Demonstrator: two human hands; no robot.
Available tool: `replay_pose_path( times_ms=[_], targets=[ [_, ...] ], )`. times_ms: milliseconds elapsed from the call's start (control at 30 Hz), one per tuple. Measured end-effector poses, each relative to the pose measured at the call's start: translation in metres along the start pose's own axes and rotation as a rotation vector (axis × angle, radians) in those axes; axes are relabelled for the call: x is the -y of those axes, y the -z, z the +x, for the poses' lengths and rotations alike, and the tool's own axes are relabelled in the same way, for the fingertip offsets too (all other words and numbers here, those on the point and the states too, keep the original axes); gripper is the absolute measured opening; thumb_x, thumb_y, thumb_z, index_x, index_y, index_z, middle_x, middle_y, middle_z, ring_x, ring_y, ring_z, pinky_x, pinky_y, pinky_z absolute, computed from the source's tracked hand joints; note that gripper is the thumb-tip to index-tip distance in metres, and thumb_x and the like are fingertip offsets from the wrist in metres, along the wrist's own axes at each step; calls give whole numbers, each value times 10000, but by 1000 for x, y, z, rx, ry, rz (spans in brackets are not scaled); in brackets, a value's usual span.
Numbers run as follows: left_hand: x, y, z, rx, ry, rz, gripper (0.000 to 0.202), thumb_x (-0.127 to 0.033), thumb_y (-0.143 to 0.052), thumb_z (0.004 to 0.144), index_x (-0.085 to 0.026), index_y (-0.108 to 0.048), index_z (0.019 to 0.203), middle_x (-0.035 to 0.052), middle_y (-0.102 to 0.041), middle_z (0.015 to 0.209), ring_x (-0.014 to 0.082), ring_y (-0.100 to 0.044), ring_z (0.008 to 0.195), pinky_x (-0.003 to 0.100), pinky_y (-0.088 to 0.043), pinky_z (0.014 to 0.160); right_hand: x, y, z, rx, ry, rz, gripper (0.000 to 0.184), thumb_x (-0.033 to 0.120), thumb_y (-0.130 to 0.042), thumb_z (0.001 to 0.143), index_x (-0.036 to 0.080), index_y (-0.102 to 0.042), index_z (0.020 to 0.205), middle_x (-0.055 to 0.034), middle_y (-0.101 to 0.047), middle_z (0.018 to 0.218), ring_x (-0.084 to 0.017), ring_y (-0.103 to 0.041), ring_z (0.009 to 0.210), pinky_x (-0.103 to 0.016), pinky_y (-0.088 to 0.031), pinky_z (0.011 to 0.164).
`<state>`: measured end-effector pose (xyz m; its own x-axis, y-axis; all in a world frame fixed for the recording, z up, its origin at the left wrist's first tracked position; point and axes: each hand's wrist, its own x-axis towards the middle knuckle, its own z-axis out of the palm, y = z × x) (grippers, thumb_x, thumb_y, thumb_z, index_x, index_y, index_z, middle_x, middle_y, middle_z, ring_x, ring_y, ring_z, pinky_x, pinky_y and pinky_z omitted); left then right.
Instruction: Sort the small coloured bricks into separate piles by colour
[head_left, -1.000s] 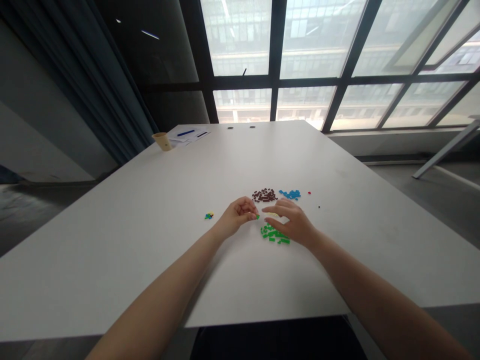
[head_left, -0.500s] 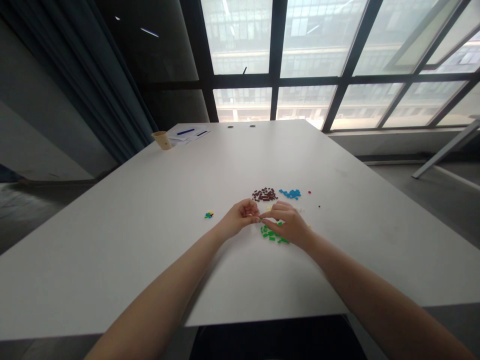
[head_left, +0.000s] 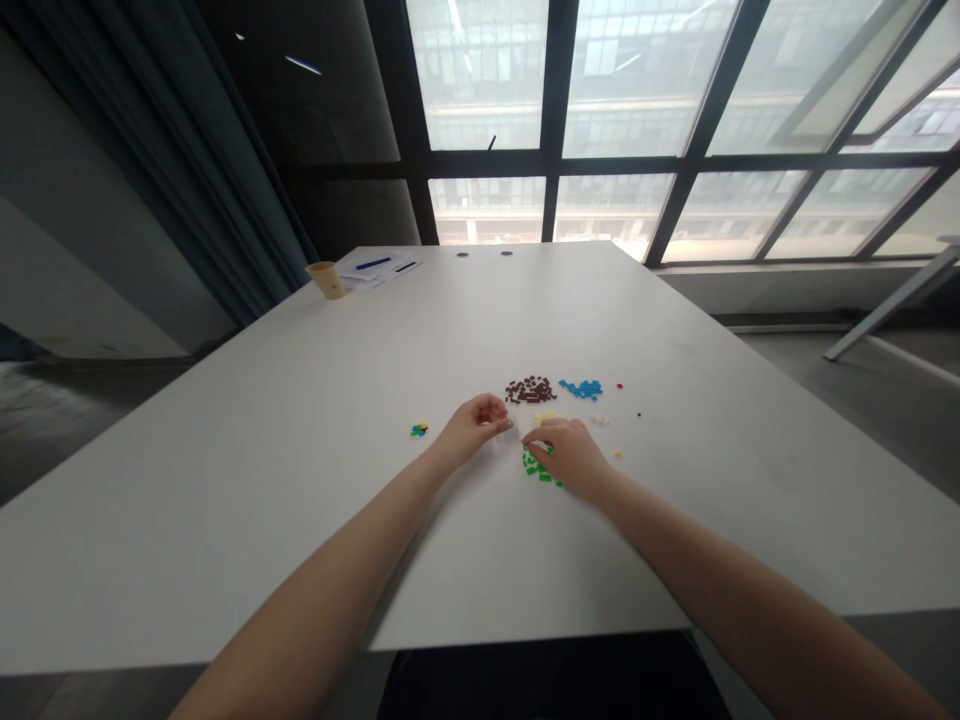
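Note:
My left hand (head_left: 477,428) is closed, its fingers curled and thumb near the fingertips, just left of the green bricks. What it holds, if anything, is too small to make out. My right hand (head_left: 568,452) reaches over the small green toy bricks (head_left: 545,478) and covers some of them. Its thumb and forefinger come together at the pile's left edge; anything between them is hidden. Beyond the hands lie a pile of dark brown bricks (head_left: 530,390) and a pile of blue bricks (head_left: 585,389). Pale yellow bricks (head_left: 544,417) show partly behind my right hand.
A small multicoloured cluster of bricks (head_left: 419,428) lies left of my left hand. Single red (head_left: 619,386), black and orange pieces lie to the right. A paper cup (head_left: 327,281) and papers with a blue pen (head_left: 373,264) are at the table's far left.
My hands have moved apart; before, their fingertips met around a tiny green piece. The right hand has shifted slightly left and lower, uncovering pale yellow and orange pieces.

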<state>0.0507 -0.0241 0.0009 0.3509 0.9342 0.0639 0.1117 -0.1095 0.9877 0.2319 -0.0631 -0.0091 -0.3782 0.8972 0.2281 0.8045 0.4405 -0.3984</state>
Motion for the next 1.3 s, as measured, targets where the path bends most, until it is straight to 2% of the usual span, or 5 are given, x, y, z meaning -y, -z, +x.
replay_pose_path(
  times_ms=[167,467,1100,1200,1300],
  targets=[
    [-4,10,2,-137,-20,-7,284,-342,-694,588,-153,-516,703,-30,-506,632,83,-472,587,215,-369,571,2,4,-1,43,-60,15,235,165,-478,775,251,-684,850,-13,-653,817,-145,-556,819,-276,-299,724],
    [-8,64,9,-457,48,56,255,-338,-644,574,-166,-509,706,-32,-514,609,87,-480,574,207,-352,549,3,3,-1,63,-44,7,210,202,-482,801,256,-678,853,-16,-627,792,-137,-537,803,-274,-273,713],
    [-3,64,11,-423,61,147,264,-375,-611,583,-173,-515,723,-13,-543,656,106,-512,589,217,-378,547,-5,9,2,80,-59,-55,280,125,-460,744,261,-704,772,-16,-623,764,-156,-529,814,-295,-271,725],
    [-5,76,9,-441,97,341,220,-357,-558,625,-172,-544,743,14,-591,697,131,-541,614,239,-401,573,-5,10,1,62,-56,-40,299,123,-442,751,266,-696,816,-13,-626,784,-153,-533,827,-293,-273,727],
    [-5,95,4,-409,208,721,140,-266,-520,636,-169,-592,706,48,-635,735,171,-568,683,260,-406,623,-4,10,0,79,-57,-34,309,122,-441,748,269,-691,852,-17,-624,787,-149,-534,819,-291,-275,727]
  ],
)
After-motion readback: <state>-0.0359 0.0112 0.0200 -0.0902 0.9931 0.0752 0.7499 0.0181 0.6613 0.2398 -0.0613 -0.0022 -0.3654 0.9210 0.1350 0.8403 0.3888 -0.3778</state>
